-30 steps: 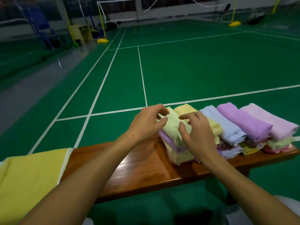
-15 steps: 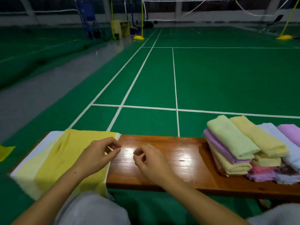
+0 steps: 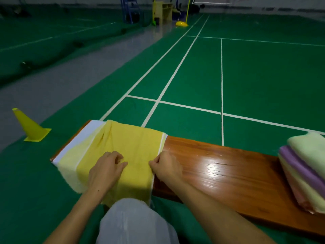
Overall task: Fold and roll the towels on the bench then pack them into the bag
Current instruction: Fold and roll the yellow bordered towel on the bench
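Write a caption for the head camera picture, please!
Two hands, left and right, grip a yellow towel on a wooden bench.

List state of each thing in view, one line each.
yellow towel: spread flat over the bench end, near edge hanging off.
left hand: fingers curled, resting on the towel.
right hand: pinching the towel's right edge.
folded towels: stacked at right.
cone: upright on floor.

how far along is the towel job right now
Done: a stack of folded towels sits at the right end of the bench. In hand: the yellow towel lies spread across the bench's left end; the right hand pinches its right edge, the left hand rests on it. Left: folding and rolling it, then packing. No bag is in view.
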The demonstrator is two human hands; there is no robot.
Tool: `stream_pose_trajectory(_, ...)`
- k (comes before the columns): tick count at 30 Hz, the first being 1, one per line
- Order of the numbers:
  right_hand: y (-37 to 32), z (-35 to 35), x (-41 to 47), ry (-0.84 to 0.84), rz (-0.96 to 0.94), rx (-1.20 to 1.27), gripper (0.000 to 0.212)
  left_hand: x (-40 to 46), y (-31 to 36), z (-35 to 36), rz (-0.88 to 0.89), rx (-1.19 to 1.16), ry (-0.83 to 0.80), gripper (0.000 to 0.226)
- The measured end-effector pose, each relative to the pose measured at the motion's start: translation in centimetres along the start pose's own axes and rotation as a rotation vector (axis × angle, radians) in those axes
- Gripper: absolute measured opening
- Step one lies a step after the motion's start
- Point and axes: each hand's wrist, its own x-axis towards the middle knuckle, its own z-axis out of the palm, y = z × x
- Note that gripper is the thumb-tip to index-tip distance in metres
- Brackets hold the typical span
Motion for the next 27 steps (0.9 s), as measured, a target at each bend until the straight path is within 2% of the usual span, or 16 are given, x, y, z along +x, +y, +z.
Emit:
stream_pose_trajectory(2, -0.1, 0.5, 0.8, -0.019, 0.021, 0.01, 0.027, 0.1, 0.1, 0.2, -0.009, -0.036, 0.033, 0.01)
stream_pose_trajectory(6, 0.0, 0.2, 1.1, -0.09, -0.01, 0.123, 0.04, 0.4, 0.7, -0.1, -0.025, -0.137, 0.06, 0.007)
stream_pose_trajectory(8, -0.1, -0.6, 0.4, -0.077, -0.038, 0.226, 0.031, 0.6, 1.1, -0.5, -0.002, -0.212, 0.085, 0.005)
stream_pose_trajectory(11, -0.2, -1.6, -0.6, 0.031, -0.074, 0.386, 0.017, 1.0, 1.9, -1.1, 0.048, -0.309, 0.103, 0.011)
stream_pose_trajectory(17, 0.6, -4.0, -1.0, 0.287, -0.06, 0.651, 0.012, 2.2, 6.1, -2.8, 0.207, -0.398, 0.055, 0.011)
stream_pose_trajectory(23, 5.9, -9.1, -1.8, 0.474, -0.085, 0.7, 0.008, 3.3, 14.1, -2.1, 0.362, -0.409, -0.104, 0.011)
stream_pose_trajectory(27, 12.0, -13.5, -2.7, 0.564, -0.073, 0.631, 0.009, 2.9, 20.4, 0.2, 0.395, -0.455, -0.209, 0.009)
